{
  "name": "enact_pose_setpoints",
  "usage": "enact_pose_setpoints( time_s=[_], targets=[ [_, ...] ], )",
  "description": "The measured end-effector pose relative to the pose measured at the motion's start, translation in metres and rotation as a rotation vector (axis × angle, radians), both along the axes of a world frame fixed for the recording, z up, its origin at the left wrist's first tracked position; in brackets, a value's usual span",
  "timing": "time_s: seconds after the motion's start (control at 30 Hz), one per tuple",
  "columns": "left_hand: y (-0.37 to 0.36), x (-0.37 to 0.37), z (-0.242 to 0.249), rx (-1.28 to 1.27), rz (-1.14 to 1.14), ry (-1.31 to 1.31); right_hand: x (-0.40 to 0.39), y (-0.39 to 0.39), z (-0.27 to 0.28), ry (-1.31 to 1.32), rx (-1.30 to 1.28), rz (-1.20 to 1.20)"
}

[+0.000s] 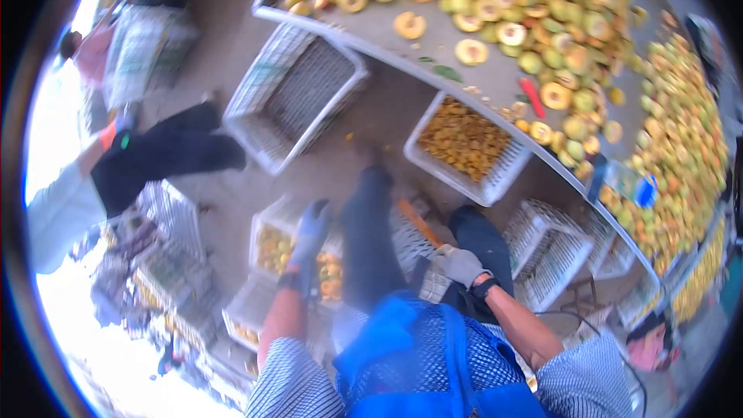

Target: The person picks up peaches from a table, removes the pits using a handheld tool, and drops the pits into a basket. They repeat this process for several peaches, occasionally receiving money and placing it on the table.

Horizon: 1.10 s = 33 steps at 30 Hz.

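My left hand (312,228), in a pale glove, hangs low beside my leg, over a white crate of cut fruit (275,249); motion smears its fingers. My right hand (462,265), gloved and with a dark band at the wrist, is closed on an orange handle (418,224) in front of my lap. Halved and whole yellow-green fruits (534,0) are heaped on the metal table (387,45) ahead. A red-handled tool (532,97) lies among them.
Below the table edge stands a white crate of small brown pieces (464,139), beside an empty crate (298,89). More crates (546,251) are at the right. A person in dark trousers (155,159) is at the left. A bottle (631,184) lies on the table.
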<state>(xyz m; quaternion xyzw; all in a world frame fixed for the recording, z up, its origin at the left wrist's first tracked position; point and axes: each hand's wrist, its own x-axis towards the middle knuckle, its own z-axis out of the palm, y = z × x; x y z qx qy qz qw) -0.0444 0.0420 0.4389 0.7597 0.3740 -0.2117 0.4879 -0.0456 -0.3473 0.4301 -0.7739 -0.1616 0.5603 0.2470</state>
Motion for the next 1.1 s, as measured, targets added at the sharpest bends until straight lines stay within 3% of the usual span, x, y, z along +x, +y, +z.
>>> enact_pose_setpoints(
  time_s=[0.07, 0.13, 0.2, 0.27, 0.33, 0.4, 0.47, 0.53, 0.57, 0.7, 0.77, 0.83, 0.9, 0.97, 1.1],
  targets=[
    [-0.009, 0.005, 0.000, 0.058, -0.074, 0.044, -0.007, -0.006, -0.031, -0.067, 0.085, -0.080],
    [-0.017, -0.008, -0.027, 0.017, -0.045, 0.119, 0.032, 0.007, -0.003, 0.144, -0.063, -0.240],
    [-0.027, 0.016, -0.015, 0.153, -0.243, 0.229, 0.035, 0.009, -0.015, 0.145, -0.066, -0.252],
    [-0.003, 0.029, -0.042, 0.230, -0.402, 0.256, 0.036, 0.019, -0.037, 0.140, -0.094, -0.284],
    [0.024, 0.053, -0.072, 0.329, -0.337, 0.115, 0.037, 0.026, -0.051, 0.202, -0.070, -0.417],
    [0.054, 0.089, -0.103, 0.415, -0.255, 0.070, 0.028, 0.032, -0.086, 0.139, -0.122, -0.417],
    [0.069, 0.130, -0.117, 0.533, -0.290, 0.016, 0.022, 0.038, -0.119, 0.288, -0.284, -0.248],
    [0.089, 0.153, -0.150, 0.750, -0.408, -0.158, 0.000, 0.040, -0.166, 0.186, -0.274, -0.219],
    [0.095, 0.159, -0.163, 0.756, -0.405, -0.156, -0.017, 0.042, -0.184, 0.099, -0.258, -0.192],
    [0.117, 0.166, -0.220, 0.729, -0.492, -0.027, -0.029, 0.054, -0.232, 0.169, -0.251, -0.209],
    [0.120, 0.162, -0.243, 0.689, -0.553, 0.035, -0.055, 0.054, -0.263, 0.232, -0.105, -0.202],
    [0.132, 0.153, -0.274, 0.616, -0.400, 0.032, -0.037, 0.054, -0.262, 0.308, -0.047, -0.231],
    [0.147, 0.152, -0.289, 0.599, -0.406, -0.033, -0.017, 0.056, -0.247, 0.403, 0.006, -0.252],
    [0.139, 0.155, -0.287, 0.587, -0.387, -0.113, 0.011, 0.057, -0.240, 0.347, -0.027, -0.082],
    [0.152, 0.144, -0.302, 0.646, -0.364, -0.146, 0.059, 0.053, -0.212, 0.125, -0.177, -0.164]
  ],
)
